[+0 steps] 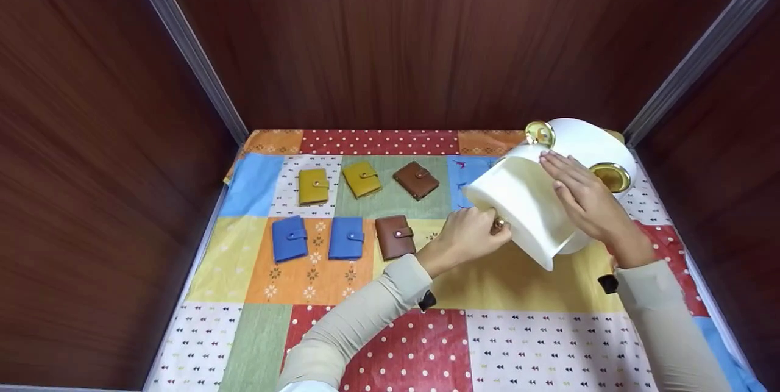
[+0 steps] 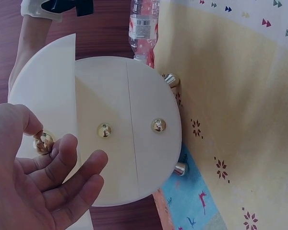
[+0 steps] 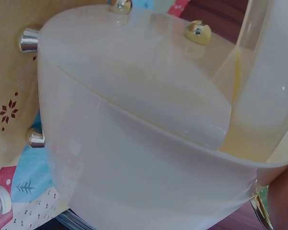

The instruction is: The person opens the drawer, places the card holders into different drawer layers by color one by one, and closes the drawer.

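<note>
Seemingly left hand (image 1: pixel 464 235) pinches knob (image 2: pixel 42 142) at box (image 1: pixel 536 197) edge

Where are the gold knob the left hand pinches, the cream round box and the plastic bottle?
gold knob (image 2: pixel 42 143), left wrist view, on its shiny ball.
cream round box (image 2: pixel 129 129), left wrist view, on its flat round face.
plastic bottle (image 2: pixel 144 24), left wrist view, on its labelled body.

The head view looks down from above at the box (image 1: pixel 536 197) on the cloth (image 1: pixel 378 343). Both wrist views sit close against the box (image 2: pixel 120 129), sharing its gold knobs (image 3: pixel 198 31).
</note>
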`<action>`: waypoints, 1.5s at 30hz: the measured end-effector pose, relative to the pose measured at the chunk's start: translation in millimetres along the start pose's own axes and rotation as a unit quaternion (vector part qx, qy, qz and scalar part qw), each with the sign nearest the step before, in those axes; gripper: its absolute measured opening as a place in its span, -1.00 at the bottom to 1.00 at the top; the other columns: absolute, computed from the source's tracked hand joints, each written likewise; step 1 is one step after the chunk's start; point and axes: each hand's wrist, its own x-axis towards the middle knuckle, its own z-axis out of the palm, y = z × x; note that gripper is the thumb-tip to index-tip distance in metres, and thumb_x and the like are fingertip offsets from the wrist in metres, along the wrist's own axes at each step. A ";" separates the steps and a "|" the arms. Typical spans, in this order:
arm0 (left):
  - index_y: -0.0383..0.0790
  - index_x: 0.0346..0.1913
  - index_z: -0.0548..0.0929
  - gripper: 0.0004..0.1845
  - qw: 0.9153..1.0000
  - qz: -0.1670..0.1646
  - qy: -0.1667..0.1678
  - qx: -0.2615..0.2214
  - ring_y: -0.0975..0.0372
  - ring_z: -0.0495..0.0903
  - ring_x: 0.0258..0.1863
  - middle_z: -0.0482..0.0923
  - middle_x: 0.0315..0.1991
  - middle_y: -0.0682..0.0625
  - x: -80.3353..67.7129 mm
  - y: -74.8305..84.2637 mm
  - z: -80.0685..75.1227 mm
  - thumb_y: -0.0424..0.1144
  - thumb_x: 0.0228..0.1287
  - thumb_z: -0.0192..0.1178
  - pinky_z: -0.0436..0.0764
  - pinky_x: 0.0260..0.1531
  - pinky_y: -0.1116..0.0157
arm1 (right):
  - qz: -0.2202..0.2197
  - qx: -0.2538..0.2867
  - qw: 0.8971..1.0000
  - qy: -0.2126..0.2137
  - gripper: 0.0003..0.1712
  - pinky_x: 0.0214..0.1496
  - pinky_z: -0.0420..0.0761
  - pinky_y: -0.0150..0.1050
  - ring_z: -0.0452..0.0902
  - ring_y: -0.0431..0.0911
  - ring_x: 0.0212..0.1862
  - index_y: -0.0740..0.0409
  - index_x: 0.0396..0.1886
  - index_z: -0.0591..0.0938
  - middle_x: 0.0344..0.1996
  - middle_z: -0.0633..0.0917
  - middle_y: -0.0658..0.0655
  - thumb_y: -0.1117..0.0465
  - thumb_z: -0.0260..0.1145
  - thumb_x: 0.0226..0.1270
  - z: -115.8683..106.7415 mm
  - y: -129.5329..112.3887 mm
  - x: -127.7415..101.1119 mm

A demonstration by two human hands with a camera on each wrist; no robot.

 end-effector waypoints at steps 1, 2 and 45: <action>0.02 -0.51 0.35 -0.61 1.000 0.000 0.001 0.001 0.35 0.33 -0.65 0.24 -0.66 0.20 -0.2 -0.2 0.0 0.02 0.51 0.14 0.36 -0.67 0.42 | -0.001 0.000 1.000 0.001 -0.45 0.76 0.04 -0.22 0.38 0.21 0.57 0.17 0.54 0.50 0.53 0.51 0.19 0.37 0.13 0.62 0.2 0.0 0.3; 0.02 -0.50 0.36 -0.61 1.000 0.000 0.001 0.001 0.35 0.34 -0.65 0.25 -0.65 0.20 -0.4 -0.4 0.3 0.03 0.51 0.14 0.36 -0.67 0.41 | -0.003 0.001 1.000 0.003 -0.45 0.76 0.04 -0.22 0.38 0.21 0.57 0.18 0.53 0.50 0.53 0.52 0.19 0.38 0.13 0.61 0.3 0.0 0.5; -0.02 -0.31 0.69 -0.70 0.999 -0.012 0.021 -0.047 0.40 0.39 -0.65 0.57 -0.56 0.18 -3.4 -18.4 -22.1 0.00 0.59 0.10 0.37 -0.60 0.51 | 0.002 -0.001 1.000 0.008 -0.46 0.76 0.03 -0.22 0.37 0.22 0.57 0.19 0.53 0.50 0.52 0.51 0.21 0.37 0.10 0.62 2.2 -0.7 -0.1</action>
